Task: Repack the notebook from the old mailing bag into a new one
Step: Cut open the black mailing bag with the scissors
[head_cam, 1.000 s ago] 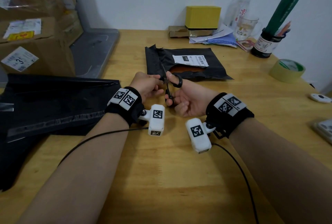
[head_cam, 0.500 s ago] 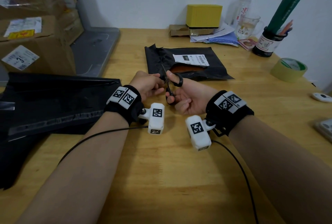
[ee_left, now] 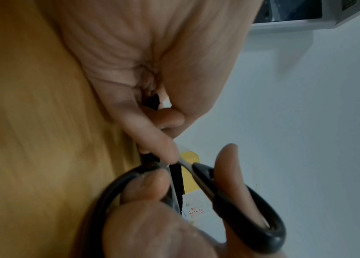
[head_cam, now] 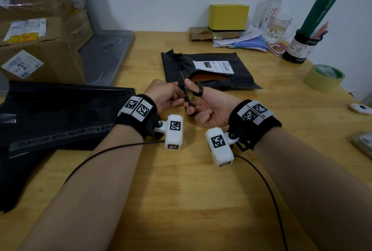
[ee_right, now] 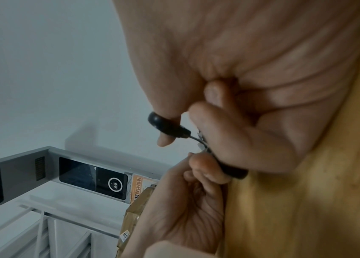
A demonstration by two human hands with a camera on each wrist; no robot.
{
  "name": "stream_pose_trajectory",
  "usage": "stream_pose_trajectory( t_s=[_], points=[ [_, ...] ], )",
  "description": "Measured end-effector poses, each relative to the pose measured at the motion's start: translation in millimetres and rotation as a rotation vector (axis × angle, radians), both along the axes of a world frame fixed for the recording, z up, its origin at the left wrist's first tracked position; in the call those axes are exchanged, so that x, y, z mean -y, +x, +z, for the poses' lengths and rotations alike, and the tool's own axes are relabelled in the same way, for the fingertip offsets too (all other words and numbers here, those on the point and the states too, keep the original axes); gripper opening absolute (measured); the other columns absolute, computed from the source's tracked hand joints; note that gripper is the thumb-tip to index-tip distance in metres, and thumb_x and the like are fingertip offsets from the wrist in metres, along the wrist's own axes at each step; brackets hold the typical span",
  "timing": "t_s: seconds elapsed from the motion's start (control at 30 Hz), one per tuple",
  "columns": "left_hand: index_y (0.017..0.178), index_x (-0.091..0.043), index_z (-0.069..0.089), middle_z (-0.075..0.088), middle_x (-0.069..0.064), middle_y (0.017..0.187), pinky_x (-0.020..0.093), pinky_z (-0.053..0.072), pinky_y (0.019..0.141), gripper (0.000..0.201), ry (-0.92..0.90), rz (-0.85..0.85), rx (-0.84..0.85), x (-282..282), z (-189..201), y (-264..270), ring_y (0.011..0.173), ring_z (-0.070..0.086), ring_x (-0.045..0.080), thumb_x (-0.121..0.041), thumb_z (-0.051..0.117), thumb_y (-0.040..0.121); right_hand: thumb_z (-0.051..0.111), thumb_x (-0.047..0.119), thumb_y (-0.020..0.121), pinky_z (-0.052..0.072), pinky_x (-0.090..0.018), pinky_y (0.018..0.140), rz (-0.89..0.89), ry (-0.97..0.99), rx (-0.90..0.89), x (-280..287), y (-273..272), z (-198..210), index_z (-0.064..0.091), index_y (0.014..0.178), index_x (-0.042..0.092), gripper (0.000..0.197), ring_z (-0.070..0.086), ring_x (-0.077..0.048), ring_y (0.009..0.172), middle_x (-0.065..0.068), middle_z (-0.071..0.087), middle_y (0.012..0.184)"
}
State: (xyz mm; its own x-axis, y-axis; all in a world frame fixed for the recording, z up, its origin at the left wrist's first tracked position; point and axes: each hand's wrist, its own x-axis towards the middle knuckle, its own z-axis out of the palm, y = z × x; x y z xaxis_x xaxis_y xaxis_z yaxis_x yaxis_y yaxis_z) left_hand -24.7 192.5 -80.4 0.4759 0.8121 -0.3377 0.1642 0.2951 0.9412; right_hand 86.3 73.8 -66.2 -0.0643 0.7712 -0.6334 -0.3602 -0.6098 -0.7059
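Note:
The old mailing bag (head_cam: 243, 65), black with a white label, lies mid-table with its near side cut open. Through the slit shows the brown notebook (head_cam: 207, 77). In front of it both hands meet on black-handled scissors (head_cam: 198, 92). My right hand (head_cam: 207, 110) has its thumb through one loop and its fingers curled in the other (ee_right: 165, 125). My left hand (head_cam: 167, 95) pinches the metal near the pivot (ee_left: 240, 200). The blades point away from me, towards the bag. A stack of new black mailing bags (head_cam: 60, 114) lies at the left.
Cardboard boxes (head_cam: 40, 49) and a grey tray (head_cam: 104, 53) fill the back left. A yellow box (head_cam: 228, 16), papers, a glass mug (head_cam: 278, 29) and a pen jar (head_cam: 302, 47) line the wall. A tape roll (head_cam: 324, 77) sits at the right.

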Motion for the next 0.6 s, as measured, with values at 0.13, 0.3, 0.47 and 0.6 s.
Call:
stream_pose_trajectory(
  t_s=[0.13, 0.3, 0.47, 0.6],
  points=[
    [0.118, -0.001, 0.062, 0.05, 0.008, 0.073, 0.017, 0.05, 0.045, 0.033, 0.005, 0.006, -0.026, -0.7, -0.6, 0.6, 0.05, 0.055, 0.01, 0.008, 0.063, 0.086, 0.06, 0.072, 0.085, 0.014, -0.011, 0.045, -0.002, 0.013, 0.015, -1.2, -1.3, 1.1, 0.057, 0.083, 0.013, 0.059, 0.014, -0.004, 0.045, 0.001, 0.047, 0.068],
    [0.119, -0.001, 0.062, 0.05, 0.008, 0.073, 0.017, 0.05, 0.045, 0.034, 0.004, -0.013, -0.027, -1.6, -1.7, -0.3, 0.038, 0.053, 0.006, 0.008, 0.063, 0.086, 0.058, 0.068, 0.089, 0.013, -0.011, 0.045, -0.039, 0.023, -0.001, -1.3, -3.6, 3.8, 0.059, 0.08, 0.012, 0.057, 0.027, -0.004, 0.034, 0.002, 0.047, 0.065],
    [0.111, -0.005, 0.062, 0.047, 0.005, 0.069, 0.016, 0.048, 0.043, 0.027, -0.003, -0.046, -0.026, -1.1, -0.4, -2.0, 0.037, 0.052, 0.006, 0.007, 0.063, 0.086, 0.058, 0.065, 0.09, 0.013, -0.011, 0.046, -0.082, 0.043, 0.012, -1.5, -6.4, 6.8, 0.057, 0.083, 0.012, 0.054, 0.033, -0.004, 0.032, 0.001, 0.047, 0.065],
    [0.107, -0.006, 0.063, 0.047, 0.006, 0.071, 0.015, 0.046, 0.042, 0.025, -0.012, -0.049, -0.022, -1.7, -0.1, -3.0, 0.04, 0.051, 0.007, 0.007, 0.063, 0.086, 0.056, 0.062, 0.093, 0.012, -0.011, 0.047, -0.095, 0.052, 0.012, -2.2, -8.1, 8.9, 0.057, 0.085, 0.013, 0.05, 0.037, -0.004, 0.032, 0.002, 0.048, 0.061]
  ],
)
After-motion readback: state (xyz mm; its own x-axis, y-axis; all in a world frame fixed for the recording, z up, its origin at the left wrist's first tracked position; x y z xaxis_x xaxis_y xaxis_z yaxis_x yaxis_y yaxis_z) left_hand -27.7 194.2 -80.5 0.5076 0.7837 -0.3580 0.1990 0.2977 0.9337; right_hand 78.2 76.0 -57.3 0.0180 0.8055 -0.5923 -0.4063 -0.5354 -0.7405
